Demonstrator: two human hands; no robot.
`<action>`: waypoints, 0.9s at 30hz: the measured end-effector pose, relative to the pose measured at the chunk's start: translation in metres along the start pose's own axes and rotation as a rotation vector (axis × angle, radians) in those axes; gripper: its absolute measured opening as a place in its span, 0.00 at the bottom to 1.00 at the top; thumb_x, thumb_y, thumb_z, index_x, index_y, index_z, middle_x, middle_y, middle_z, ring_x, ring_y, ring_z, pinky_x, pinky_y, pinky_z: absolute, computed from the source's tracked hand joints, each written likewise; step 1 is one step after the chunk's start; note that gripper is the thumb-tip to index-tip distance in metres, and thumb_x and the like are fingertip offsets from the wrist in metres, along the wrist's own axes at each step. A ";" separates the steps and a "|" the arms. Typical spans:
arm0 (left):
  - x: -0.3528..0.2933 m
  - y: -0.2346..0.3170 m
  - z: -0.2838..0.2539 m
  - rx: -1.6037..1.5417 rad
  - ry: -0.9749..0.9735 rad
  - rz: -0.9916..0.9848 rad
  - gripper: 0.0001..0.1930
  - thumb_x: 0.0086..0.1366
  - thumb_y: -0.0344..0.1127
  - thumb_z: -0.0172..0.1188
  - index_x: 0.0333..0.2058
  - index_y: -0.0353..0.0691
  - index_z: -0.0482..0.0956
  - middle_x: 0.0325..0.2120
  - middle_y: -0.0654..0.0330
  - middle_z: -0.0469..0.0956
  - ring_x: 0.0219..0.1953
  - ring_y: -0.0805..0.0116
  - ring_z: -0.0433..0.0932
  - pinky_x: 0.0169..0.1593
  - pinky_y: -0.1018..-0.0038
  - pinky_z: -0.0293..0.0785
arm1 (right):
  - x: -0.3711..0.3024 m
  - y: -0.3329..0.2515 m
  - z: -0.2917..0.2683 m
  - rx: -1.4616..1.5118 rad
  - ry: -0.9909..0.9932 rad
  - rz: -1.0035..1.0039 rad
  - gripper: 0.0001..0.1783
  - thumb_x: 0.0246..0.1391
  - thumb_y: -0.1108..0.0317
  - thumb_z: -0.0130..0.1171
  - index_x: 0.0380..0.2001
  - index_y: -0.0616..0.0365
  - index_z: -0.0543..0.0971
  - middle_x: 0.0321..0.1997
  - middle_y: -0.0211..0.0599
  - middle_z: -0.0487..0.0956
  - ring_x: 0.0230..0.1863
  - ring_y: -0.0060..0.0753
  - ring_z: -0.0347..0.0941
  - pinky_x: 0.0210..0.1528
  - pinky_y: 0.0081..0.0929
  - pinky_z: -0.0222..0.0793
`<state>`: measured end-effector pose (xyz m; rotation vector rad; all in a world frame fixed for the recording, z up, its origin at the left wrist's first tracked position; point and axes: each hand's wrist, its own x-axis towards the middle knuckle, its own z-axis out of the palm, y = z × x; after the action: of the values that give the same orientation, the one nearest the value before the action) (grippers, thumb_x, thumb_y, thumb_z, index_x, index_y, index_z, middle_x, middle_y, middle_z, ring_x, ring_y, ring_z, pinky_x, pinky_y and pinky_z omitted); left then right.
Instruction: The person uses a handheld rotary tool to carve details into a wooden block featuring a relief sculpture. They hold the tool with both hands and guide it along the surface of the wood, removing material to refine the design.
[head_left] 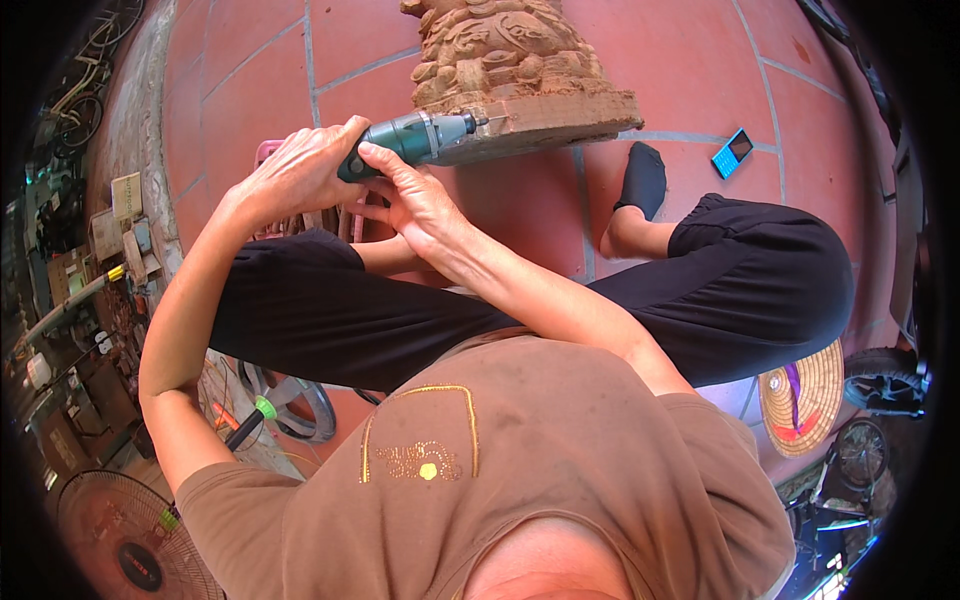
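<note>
Head view: person sitting on red floor tiles [380, 25], both hands on one green-grey rotary tool [402, 140]. Tool sits ahead of the torso, left of centre, nose pointing right. Thin bit [496, 119] is at the near edge of a brown wood carving [510, 50]; can't tell if it's touching. Carving has rounded relief above a flat base, top cut off by the frame edge.

Left hand [300, 172]: wrapped round the rear of the tool, fingers close together, thumb along the upper side. Fingertips hidden, can't tell how hard they press. Right hand [418, 208]: below the tool, thumb laid on the body, other fingers curled under and slightly apart; tips partly hidden.

Around: dark sock [642, 182] on the right foot, just beside the carving's base. Blue keypad phone [733, 153] on the tiles, farther right. Pink plastic item [266, 151] beside the left hand, mostly covered. Straw hat [802, 400] near the right knee. Fan [135, 550] at lower left.
</note>
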<state>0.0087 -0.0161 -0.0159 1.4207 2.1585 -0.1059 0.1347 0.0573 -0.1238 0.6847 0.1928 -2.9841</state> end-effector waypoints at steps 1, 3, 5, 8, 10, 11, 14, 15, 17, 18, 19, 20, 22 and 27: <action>0.001 -0.002 0.000 0.003 0.000 -0.005 0.25 0.49 0.31 0.65 0.46 0.32 0.68 0.30 0.39 0.79 0.36 0.40 0.78 0.41 0.55 0.73 | 0.002 -0.001 0.000 0.004 -0.012 0.003 0.20 0.55 0.62 0.69 0.48 0.50 0.75 0.47 0.29 0.78 0.53 0.28 0.73 0.57 0.53 0.71; 0.002 -0.003 0.000 -0.002 0.003 -0.018 0.25 0.50 0.33 0.66 0.46 0.32 0.68 0.31 0.39 0.79 0.36 0.40 0.79 0.40 0.55 0.73 | 0.003 -0.002 0.001 -0.007 0.001 -0.003 0.19 0.55 0.62 0.69 0.48 0.50 0.76 0.47 0.29 0.78 0.53 0.28 0.74 0.56 0.53 0.72; 0.002 -0.001 -0.001 -0.018 0.010 -0.032 0.25 0.50 0.34 0.67 0.45 0.32 0.68 0.31 0.38 0.79 0.36 0.40 0.79 0.40 0.55 0.73 | 0.004 -0.003 0.001 -0.023 0.008 -0.007 0.18 0.55 0.62 0.69 0.48 0.50 0.76 0.47 0.29 0.79 0.52 0.29 0.74 0.54 0.53 0.73; 0.004 -0.002 -0.002 -0.009 0.018 -0.018 0.25 0.51 0.36 0.68 0.44 0.32 0.68 0.31 0.39 0.79 0.36 0.39 0.79 0.39 0.55 0.73 | 0.008 -0.006 0.000 -0.046 0.002 -0.010 0.19 0.55 0.62 0.69 0.48 0.50 0.76 0.47 0.28 0.79 0.51 0.29 0.75 0.53 0.52 0.74; 0.004 -0.006 0.000 0.011 0.035 -0.008 0.25 0.51 0.36 0.68 0.44 0.32 0.67 0.31 0.39 0.79 0.36 0.39 0.79 0.39 0.55 0.74 | 0.009 -0.008 0.001 -0.054 -0.009 -0.007 0.19 0.55 0.62 0.69 0.48 0.50 0.76 0.46 0.28 0.79 0.51 0.30 0.75 0.51 0.52 0.74; 0.004 -0.007 0.001 0.021 0.044 -0.003 0.25 0.51 0.36 0.68 0.44 0.32 0.67 0.31 0.39 0.79 0.35 0.39 0.79 0.39 0.55 0.74 | 0.010 -0.008 0.000 -0.056 -0.012 -0.003 0.19 0.55 0.62 0.69 0.48 0.50 0.76 0.46 0.28 0.79 0.50 0.30 0.75 0.51 0.51 0.74; 0.006 -0.007 0.001 0.015 0.029 -0.051 0.25 0.51 0.36 0.69 0.45 0.34 0.69 0.33 0.39 0.79 0.36 0.38 0.79 0.38 0.54 0.74 | 0.012 -0.009 -0.001 -0.057 -0.013 -0.001 0.19 0.55 0.62 0.69 0.48 0.51 0.77 0.46 0.28 0.79 0.50 0.29 0.75 0.51 0.51 0.75; 0.006 -0.006 0.000 0.012 0.027 -0.046 0.25 0.51 0.35 0.68 0.45 0.33 0.68 0.32 0.39 0.79 0.36 0.38 0.78 0.38 0.54 0.74 | 0.011 -0.009 -0.001 -0.053 -0.007 -0.004 0.18 0.55 0.62 0.69 0.47 0.51 0.77 0.46 0.28 0.79 0.50 0.29 0.75 0.51 0.51 0.75; 0.005 -0.002 -0.001 0.005 0.025 -0.037 0.24 0.51 0.35 0.67 0.44 0.32 0.68 0.30 0.39 0.79 0.35 0.38 0.78 0.39 0.55 0.74 | 0.010 -0.008 0.000 -0.043 0.000 -0.006 0.18 0.55 0.62 0.69 0.47 0.50 0.77 0.46 0.28 0.79 0.50 0.29 0.75 0.52 0.51 0.74; 0.004 -0.002 -0.001 0.006 0.021 -0.029 0.24 0.51 0.35 0.67 0.44 0.32 0.68 0.30 0.39 0.79 0.35 0.39 0.78 0.39 0.55 0.74 | 0.008 -0.006 -0.001 -0.037 0.002 -0.003 0.18 0.55 0.62 0.69 0.47 0.50 0.77 0.46 0.28 0.79 0.51 0.29 0.75 0.52 0.51 0.74; 0.003 -0.003 -0.001 0.008 0.017 -0.021 0.24 0.51 0.34 0.66 0.44 0.32 0.68 0.30 0.39 0.79 0.35 0.39 0.78 0.39 0.55 0.74 | 0.007 -0.004 -0.001 -0.030 0.004 -0.001 0.18 0.55 0.62 0.69 0.47 0.50 0.77 0.46 0.28 0.79 0.51 0.29 0.75 0.52 0.52 0.74; 0.002 -0.003 0.000 0.010 0.013 -0.013 0.25 0.51 0.34 0.66 0.45 0.32 0.68 0.30 0.39 0.79 0.36 0.39 0.78 0.39 0.55 0.73 | 0.005 -0.003 -0.001 -0.018 0.004 0.001 0.18 0.55 0.62 0.69 0.47 0.51 0.77 0.46 0.28 0.79 0.51 0.29 0.74 0.53 0.52 0.73; 0.001 -0.001 -0.001 0.003 -0.001 -0.005 0.25 0.51 0.34 0.66 0.45 0.31 0.68 0.30 0.39 0.79 0.36 0.39 0.78 0.39 0.55 0.73 | 0.002 0.000 -0.002 0.007 0.005 0.005 0.19 0.55 0.62 0.69 0.48 0.51 0.76 0.47 0.28 0.79 0.53 0.29 0.74 0.55 0.53 0.72; -0.003 0.002 0.001 -0.014 -0.012 0.017 0.26 0.50 0.33 0.66 0.46 0.31 0.68 0.30 0.40 0.79 0.36 0.41 0.79 0.41 0.55 0.73 | -0.007 0.005 -0.001 0.015 0.019 -0.010 0.22 0.55 0.62 0.69 0.50 0.51 0.73 0.49 0.29 0.77 0.55 0.29 0.73 0.58 0.55 0.70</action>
<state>0.0122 -0.0177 -0.0154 1.4263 2.1331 -0.0922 0.1417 0.0525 -0.1228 0.7166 0.1753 -2.9929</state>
